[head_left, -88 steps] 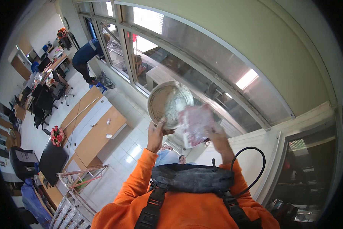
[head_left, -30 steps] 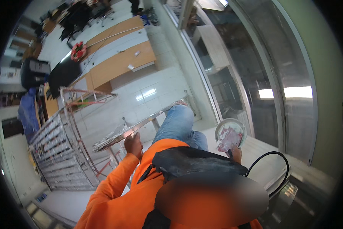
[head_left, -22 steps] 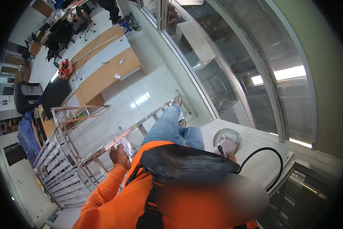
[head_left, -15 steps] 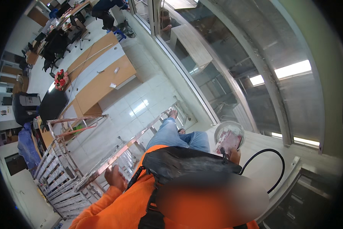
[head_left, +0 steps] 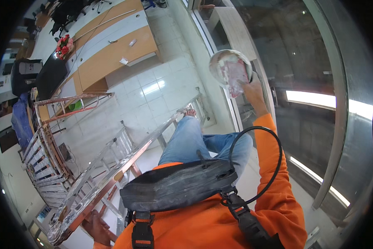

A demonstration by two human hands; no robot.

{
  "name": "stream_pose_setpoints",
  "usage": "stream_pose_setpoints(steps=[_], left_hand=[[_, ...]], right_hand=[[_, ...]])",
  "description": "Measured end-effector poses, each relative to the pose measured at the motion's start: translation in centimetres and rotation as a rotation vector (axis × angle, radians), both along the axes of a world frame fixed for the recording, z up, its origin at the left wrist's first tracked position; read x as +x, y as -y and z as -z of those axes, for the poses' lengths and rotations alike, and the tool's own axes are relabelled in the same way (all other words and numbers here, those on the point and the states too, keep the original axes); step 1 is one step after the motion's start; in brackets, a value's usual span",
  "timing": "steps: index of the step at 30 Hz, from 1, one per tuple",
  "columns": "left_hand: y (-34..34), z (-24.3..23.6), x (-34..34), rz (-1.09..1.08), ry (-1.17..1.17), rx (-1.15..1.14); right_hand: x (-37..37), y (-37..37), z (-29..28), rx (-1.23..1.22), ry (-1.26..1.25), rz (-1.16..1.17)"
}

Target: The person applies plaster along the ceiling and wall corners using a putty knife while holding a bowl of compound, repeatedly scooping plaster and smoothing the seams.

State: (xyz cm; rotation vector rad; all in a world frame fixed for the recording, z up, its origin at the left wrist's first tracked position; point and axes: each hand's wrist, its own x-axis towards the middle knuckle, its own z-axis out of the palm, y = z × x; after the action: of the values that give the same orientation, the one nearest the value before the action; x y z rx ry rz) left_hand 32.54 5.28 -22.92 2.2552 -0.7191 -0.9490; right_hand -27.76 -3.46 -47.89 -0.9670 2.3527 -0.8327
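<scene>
My right hand [head_left: 252, 90] is raised ahead and to the right, closed at the rim of a round whitish bucket [head_left: 218, 62]. White paste coats the bucket's inside. A flat, paste-smeared pinkish piece [head_left: 236, 74] lies in its mouth against my fingers; its kind is unclear. At the lower left, my left hand [head_left: 97, 226] has its fingers curled at the rail of a paint-spattered metal ladder [head_left: 122, 168]. Part of its grip is hidden. My jeans-clad legs are beside the ladder, and one bare foot [head_left: 189, 112] is by its far end.
Tall glass panes [head_left: 294, 62] in metal frames run along the right. A wooden desk [head_left: 132, 43] stands ahead on the tiled floor [head_left: 153, 89], with red flowers [head_left: 64, 46] at its left. A rusty white metal frame [head_left: 45, 153] stands at the left. A black cable [head_left: 279, 166] loops over my right arm.
My right hand has carried the bucket forward and up, toward the glass. My left hand has gone down and left along the ladder. My view has shifted, showing more of the ladder.
</scene>
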Motion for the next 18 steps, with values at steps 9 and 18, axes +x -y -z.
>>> stream_pose_setpoints(steps=[9,18], left_hand=[[-0.3,0.3,-0.1,0.284,0.178,-0.005],[1.5,0.4,-1.2,0.105,0.559,-0.035]], right_hand=[[-16.5,9.0,11.3,0.004,-0.371,-0.628],[-17.9,5.7,32.6,-0.003,0.024,-0.548]])
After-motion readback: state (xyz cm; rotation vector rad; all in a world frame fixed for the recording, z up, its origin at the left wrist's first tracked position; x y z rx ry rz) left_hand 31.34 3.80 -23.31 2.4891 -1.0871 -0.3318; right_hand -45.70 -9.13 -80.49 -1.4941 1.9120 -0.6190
